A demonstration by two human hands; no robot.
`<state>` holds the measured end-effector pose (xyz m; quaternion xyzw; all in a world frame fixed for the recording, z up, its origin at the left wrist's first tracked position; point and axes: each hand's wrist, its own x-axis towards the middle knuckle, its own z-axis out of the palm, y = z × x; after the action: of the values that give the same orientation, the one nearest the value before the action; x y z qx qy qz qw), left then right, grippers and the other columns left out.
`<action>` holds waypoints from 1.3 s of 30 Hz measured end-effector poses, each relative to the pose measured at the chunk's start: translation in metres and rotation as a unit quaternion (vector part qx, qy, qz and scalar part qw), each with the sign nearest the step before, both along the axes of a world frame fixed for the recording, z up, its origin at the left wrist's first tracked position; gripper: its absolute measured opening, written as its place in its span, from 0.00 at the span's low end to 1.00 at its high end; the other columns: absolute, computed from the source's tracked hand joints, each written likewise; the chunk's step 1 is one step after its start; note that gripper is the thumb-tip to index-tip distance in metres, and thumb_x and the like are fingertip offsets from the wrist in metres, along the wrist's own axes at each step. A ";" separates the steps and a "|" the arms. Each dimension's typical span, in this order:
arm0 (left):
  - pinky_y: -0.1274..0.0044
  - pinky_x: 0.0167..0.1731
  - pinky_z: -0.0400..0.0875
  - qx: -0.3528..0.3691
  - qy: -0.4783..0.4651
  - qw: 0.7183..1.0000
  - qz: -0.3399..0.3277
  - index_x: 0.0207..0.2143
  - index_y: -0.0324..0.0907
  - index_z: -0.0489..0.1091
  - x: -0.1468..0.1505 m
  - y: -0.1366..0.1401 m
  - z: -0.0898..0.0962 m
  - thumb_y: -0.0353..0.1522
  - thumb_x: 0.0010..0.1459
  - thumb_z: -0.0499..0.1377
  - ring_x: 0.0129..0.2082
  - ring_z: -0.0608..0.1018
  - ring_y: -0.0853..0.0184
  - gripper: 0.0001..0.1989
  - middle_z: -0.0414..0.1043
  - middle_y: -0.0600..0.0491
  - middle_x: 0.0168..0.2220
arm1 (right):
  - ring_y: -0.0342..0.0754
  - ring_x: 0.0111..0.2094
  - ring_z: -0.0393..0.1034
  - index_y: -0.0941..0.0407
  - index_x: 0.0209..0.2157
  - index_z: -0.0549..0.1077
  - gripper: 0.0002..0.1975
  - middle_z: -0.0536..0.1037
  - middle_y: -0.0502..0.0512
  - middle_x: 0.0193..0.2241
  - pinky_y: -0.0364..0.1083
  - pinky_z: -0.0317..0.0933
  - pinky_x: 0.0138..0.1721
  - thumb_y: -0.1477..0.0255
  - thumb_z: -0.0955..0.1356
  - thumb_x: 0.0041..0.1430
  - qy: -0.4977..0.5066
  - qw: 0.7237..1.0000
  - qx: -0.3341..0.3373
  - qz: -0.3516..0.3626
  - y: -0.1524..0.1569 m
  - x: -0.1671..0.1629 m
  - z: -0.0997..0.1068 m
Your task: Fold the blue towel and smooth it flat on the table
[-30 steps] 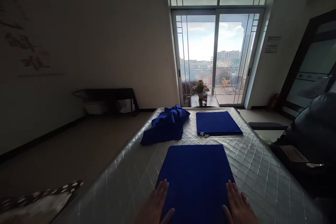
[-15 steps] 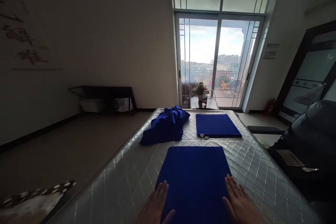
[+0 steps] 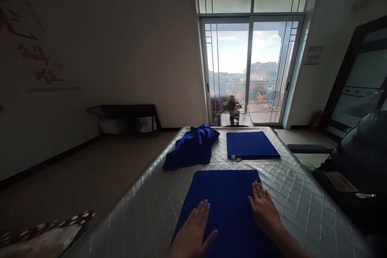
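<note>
A flat blue rectangular piece of folded cloth (image 3: 227,197) lies close in front of me on the quilted silver table cover (image 3: 145,205). On its left part rests my left hand (image 3: 193,227), fingers outstretched and thumb apart. My right hand (image 3: 264,207) lies flat along its right edge, fingers straight. Neither hand grips anything. Farther back is a second flat blue folded piece (image 3: 252,145) with small white tags on its near edge. To the left of that sits a crumpled blue cloth (image 3: 195,145).
Beyond the cover's far edge stands a small dark table (image 3: 236,120) with a potted plant (image 3: 231,105) and a bottle (image 3: 236,113). A dark chair (image 3: 363,161) is at the right. Polka-dot fabric (image 3: 48,227) shows at lower left. Sliding glass doors (image 3: 250,72) stand behind.
My left hand has moved right and inward onto the folded cloth. My right hand has slid forward along the right edge. The view has shifted slightly.
</note>
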<state>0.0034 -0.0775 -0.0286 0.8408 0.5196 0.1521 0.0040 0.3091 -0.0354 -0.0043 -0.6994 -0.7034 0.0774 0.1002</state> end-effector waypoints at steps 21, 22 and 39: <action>0.58 0.71 0.54 -0.085 -0.003 0.996 -0.019 0.73 0.33 0.49 0.066 0.081 0.028 0.53 0.73 0.38 0.74 0.52 0.54 0.40 0.47 0.40 0.74 | 0.51 0.75 0.37 0.66 0.72 0.49 0.33 0.46 0.61 0.74 0.55 0.38 0.73 0.65 0.50 0.72 -0.021 1.000 -0.014 -0.002 -0.001 0.001 0.008; 0.57 0.71 0.52 -0.096 -0.005 0.995 0.010 0.73 0.32 0.49 0.050 0.083 0.030 0.54 0.72 0.37 0.74 0.51 0.53 0.42 0.46 0.40 0.74 | 0.51 0.75 0.37 0.66 0.73 0.48 0.33 0.46 0.60 0.74 0.55 0.38 0.73 0.65 0.49 0.72 -0.023 1.000 -0.017 -0.003 -0.001 0.001 0.008; 0.58 0.73 0.47 -0.104 -0.010 0.989 0.102 0.73 0.30 0.49 -0.005 0.088 0.027 0.54 0.71 0.34 0.75 0.48 0.54 0.43 0.41 0.40 0.75 | 0.52 0.75 0.36 0.67 0.72 0.50 0.34 0.46 0.62 0.74 0.55 0.37 0.73 0.63 0.49 0.72 -0.060 0.998 -0.028 0.018 0.037 0.002 0.023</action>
<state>-0.0015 0.0108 -0.0013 0.7765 0.6158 0.1055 0.0815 0.3115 0.0014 0.0191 -0.6922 -0.7185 0.0567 0.0365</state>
